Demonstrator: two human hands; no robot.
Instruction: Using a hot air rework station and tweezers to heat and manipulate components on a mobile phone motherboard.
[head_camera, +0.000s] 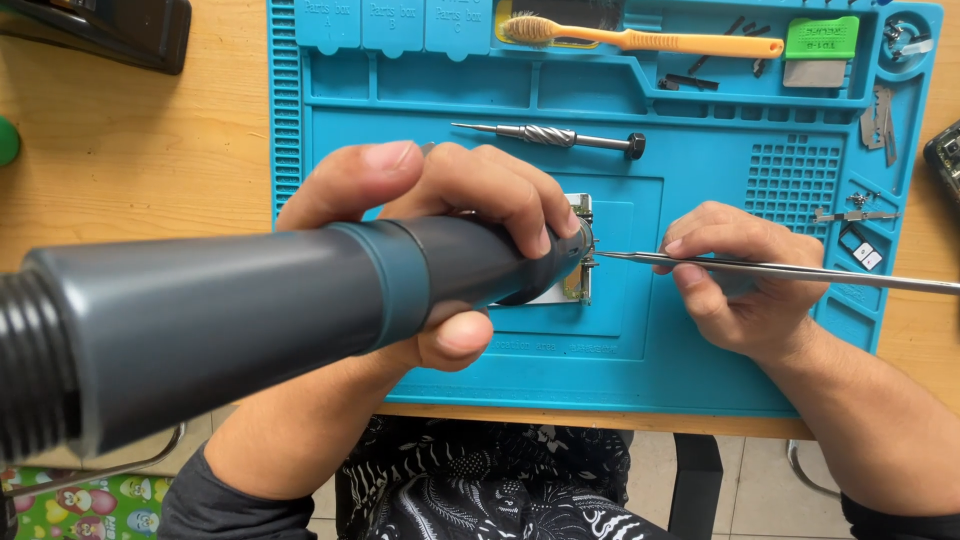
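The left hand (440, 215) is wrapped tight around the front of a thick grey plastic hot-air handpiece with a teal-grey grip band (250, 320), thumb below and fingers curled over the top. Its nozzle end points down at a small green-edged circuit board with a silvery shield (578, 285), which lies flat on the middle panel of a blue silicone work mat (700, 360) covering the wooden counter (130, 170). The board sits between the two hands, partly hidden under the left fingers.

The right hand (745, 280) is closed in a pinch on a pair of long, thin steel tweezers (780, 270); their tip reaches left to the board's right edge, just beside the nozzle, though whether it touches cannot be told.

Counted on the mat: one handpiece, one board, one pair of tweezers in hand, one steel precision screwdriver with a knurled shaft and black cap (550, 136) lying above the left hand, one orange-handled brush (640, 40) in the top tray, and one green-topped flat scraper (820, 50) beside it. Small metal parts lie along the mat's right edge, too small to count.
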